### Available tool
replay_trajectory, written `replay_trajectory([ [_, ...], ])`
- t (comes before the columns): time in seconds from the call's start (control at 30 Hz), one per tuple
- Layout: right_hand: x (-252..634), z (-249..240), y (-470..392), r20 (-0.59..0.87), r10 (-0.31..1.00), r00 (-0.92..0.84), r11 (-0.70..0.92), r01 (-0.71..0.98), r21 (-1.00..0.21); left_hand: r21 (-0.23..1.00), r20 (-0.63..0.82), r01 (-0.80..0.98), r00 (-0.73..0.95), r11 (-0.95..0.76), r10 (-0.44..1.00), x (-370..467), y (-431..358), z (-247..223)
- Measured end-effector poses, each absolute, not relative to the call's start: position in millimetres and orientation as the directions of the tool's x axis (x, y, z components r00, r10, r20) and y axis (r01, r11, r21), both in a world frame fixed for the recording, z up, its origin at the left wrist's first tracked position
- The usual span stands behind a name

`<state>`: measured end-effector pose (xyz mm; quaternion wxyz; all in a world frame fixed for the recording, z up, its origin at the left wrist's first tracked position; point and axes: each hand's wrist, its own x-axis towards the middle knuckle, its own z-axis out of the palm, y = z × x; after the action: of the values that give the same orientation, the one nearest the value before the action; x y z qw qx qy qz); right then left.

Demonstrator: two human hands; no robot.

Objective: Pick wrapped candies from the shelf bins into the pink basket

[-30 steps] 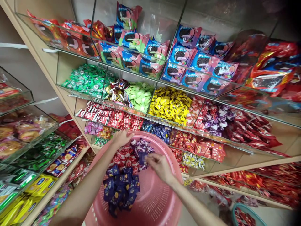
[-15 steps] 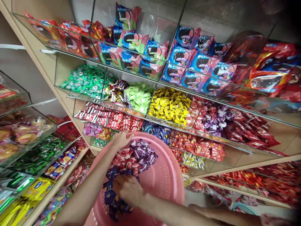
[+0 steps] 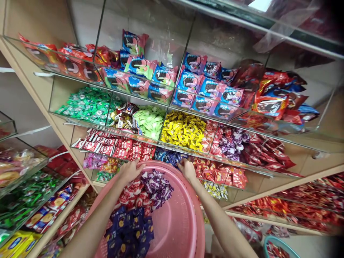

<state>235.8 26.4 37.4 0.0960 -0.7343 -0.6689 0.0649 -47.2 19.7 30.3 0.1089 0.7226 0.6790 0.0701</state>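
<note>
My left hand (image 3: pixel 131 171) is closed on the far rim of a round pink plastic basket (image 3: pixel 185 200). My right hand (image 3: pixel 187 171) reaches just past the same rim, at the shelf compartment of dark blue packets (image 3: pixel 170 157). Its fingers are curled down, and what they hold, if anything, is hidden. Inside the basket, a heap of dark blue wrapped packets (image 3: pixel 130 233) lies nearest me. Red-and-white wrapped sweets (image 3: pixel 133 197) and purple-and-white wrapped sweets (image 3: pixel 158 190) lie beyond it, towards the far side.
Tiered shelves with clear fronts stand ahead, holding yellow sweets (image 3: pixel 184 130), green sweets (image 3: pixel 87 107) and blue-and-pink cookie packs (image 3: pixel 209 87). More shelves run along the left, with yellow packs (image 3: pixel 18 245). A teal tub (image 3: pixel 268 242) with red packets sits on the floor at right.
My right hand has left the dark blue packets in the basket and moved forward to the shelf. My left hand stays on the rim. The camera view has shifted.
</note>
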Motion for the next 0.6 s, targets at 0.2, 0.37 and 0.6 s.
replay_trajectory([
  [0.2,235,31,48,-0.006,1.000,0.023,-0.024,0.990,-0.137,0.242,-0.041,0.968,0.073,-0.061,0.996,-48,20,31],
  [0.37,238,33,46,0.021,0.999,-0.024,0.027,0.989,-0.145,0.247,-0.035,0.967,0.073,-0.062,0.997,-47,19,32],
  [0.6,251,46,30,0.129,0.992,-0.008,0.050,0.943,-0.329,0.235,-0.032,0.970,0.077,-0.068,0.996,-47,20,32],
])
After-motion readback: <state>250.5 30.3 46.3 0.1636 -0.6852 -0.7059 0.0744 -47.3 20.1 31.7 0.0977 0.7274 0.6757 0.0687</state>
